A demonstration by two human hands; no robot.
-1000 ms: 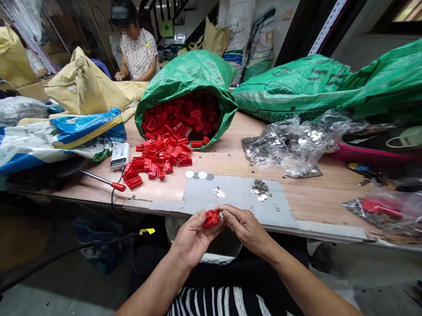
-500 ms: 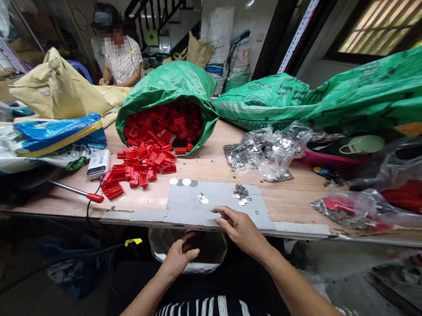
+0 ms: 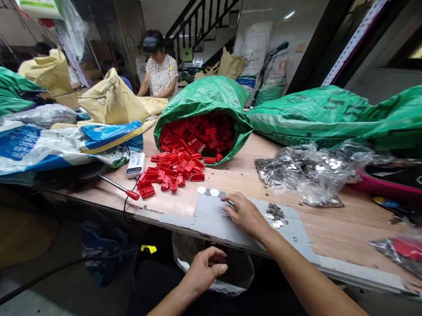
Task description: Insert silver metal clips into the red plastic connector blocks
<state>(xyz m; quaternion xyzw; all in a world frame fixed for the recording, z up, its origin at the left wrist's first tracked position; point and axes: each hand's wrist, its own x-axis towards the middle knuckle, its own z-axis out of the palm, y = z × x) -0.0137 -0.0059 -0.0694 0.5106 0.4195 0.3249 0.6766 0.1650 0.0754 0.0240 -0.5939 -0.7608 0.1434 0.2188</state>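
My left hand [image 3: 206, 268] hangs over the white bag [image 3: 241, 270] below the table edge, fingers curved, thumb apart, nothing visible in it. On the grey mat [image 3: 211, 213], my right hand [image 3: 245, 215] has its fingers bent close together around a thin, partly hidden item I cannot make out. White discs [image 3: 213, 192] lie just beyond its fingertips. Right of this hand is a small pile of dark and shiny metal pieces [image 3: 275, 211]. Red plastic parts [image 3: 172, 171] are heaped beyond the mat, in front of a green sack [image 3: 204, 91] filled with more of them.
A red-handled tool [image 3: 132, 194] and a white device [image 3: 135, 165] lie left of the heap. Clear bags of metal pieces [image 3: 310, 167] rest to the right, near a pink basin [image 3: 380, 185]. Across the table sits a person [image 3: 160, 75].
My right hand has moved forward over the mat, covering the spot where small silver pieces lay. My left hand stays below the edge. The camera view has turned left.
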